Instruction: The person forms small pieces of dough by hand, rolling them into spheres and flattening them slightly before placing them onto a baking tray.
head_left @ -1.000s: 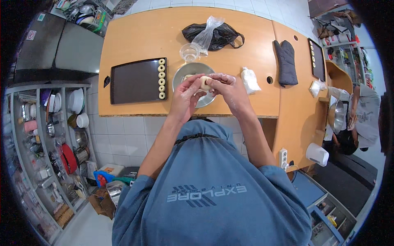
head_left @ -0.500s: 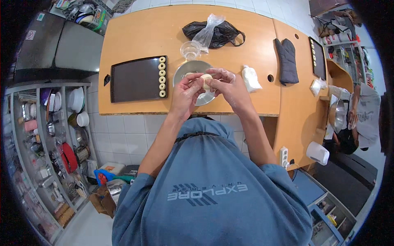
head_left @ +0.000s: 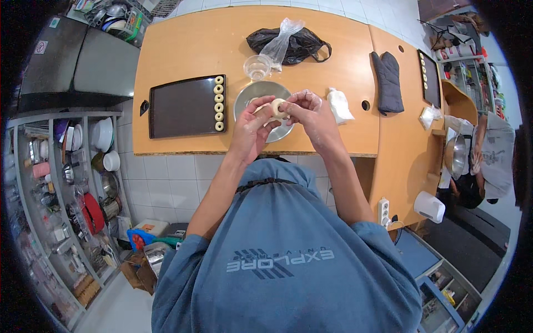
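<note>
Between my two hands is a pale ring of dough (head_left: 277,106), held above a metal bowl (head_left: 242,101). My left hand (head_left: 252,125) grips it by the side with thumb and fingers. The thumb of my right hand (head_left: 312,117) presses at the hole, its floury fingers curled behind. Dough and white flour partly show in the bowl; my hands hide the rest. Left of the bowl lies a dark baking tray (head_left: 180,108), with a column of small dough rings (head_left: 219,98) along its right edge.
Behind the bowl stand a clear plastic cup (head_left: 257,67) and a black plastic bag (head_left: 311,44). A bag of white powder (head_left: 339,105) and a dark oven mitt (head_left: 388,83) lie to the right. At far right, another person's hands (head_left: 477,158) are near a metal bowl (head_left: 456,157).
The dough has turned in my fingers and now shows a hole, where before it looked like a solid ball. My right thumb has moved onto that hole.
</note>
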Motion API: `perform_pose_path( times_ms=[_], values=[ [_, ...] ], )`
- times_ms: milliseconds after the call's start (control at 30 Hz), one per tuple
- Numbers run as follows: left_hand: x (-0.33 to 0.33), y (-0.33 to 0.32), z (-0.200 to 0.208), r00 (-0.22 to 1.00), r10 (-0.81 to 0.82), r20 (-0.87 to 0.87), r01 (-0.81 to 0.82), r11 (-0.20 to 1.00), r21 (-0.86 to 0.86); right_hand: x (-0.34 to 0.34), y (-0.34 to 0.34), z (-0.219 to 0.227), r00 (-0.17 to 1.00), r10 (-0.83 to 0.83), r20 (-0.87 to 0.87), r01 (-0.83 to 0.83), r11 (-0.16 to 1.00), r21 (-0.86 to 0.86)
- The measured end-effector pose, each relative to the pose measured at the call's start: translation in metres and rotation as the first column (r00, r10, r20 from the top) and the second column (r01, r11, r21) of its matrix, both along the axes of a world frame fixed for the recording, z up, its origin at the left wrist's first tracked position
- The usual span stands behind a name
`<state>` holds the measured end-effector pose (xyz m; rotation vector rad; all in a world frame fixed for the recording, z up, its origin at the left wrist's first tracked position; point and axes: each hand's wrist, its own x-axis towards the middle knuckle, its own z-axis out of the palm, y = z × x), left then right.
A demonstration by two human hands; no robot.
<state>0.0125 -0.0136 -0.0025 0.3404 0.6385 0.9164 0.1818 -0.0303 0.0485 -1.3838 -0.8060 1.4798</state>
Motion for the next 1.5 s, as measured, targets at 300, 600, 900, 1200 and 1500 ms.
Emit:
perform_pose_path(
  times_ms=[300, 600, 900, 1200, 1500],
  values=[
    [0.001, 0.001, -0.001, 1.0, 0.009, -0.026, -0.008, 1.0, 0.023, 0.001, 0.002, 0.0, 0.998, 0.052, 0.045, -0.052, 0.998, 0.016],
    [0.004, 0.002, 0.001, 0.94, 0.042, -0.339, 0.032, 0.978, 0.208, 0.002, 0.001, 0.009, 0.983, 0.127, 0.134, -0.117, 0.989, -0.086],
    [0.006, 0.001, 0.0, 0.955, 0.036, -0.295, 0.021, 0.983, 0.185, 0.0, -0.002, 0.001, 0.981, 0.095, 0.168, -0.087, 0.995, -0.054],
    [0.008, 0.001, 0.002, 0.965, 0.043, -0.257, 0.002, 0.985, 0.174, 0.003, -0.004, -0.003, 0.986, 0.038, 0.165, -0.036, 0.999, -0.013],
    [0.008, 0.003, 0.005, 0.976, 0.023, -0.218, 0.002, 0.993, 0.115, 0.003, -0.002, 0.006, 0.984, 0.085, 0.159, -0.075, 0.995, -0.066]
  ],
)
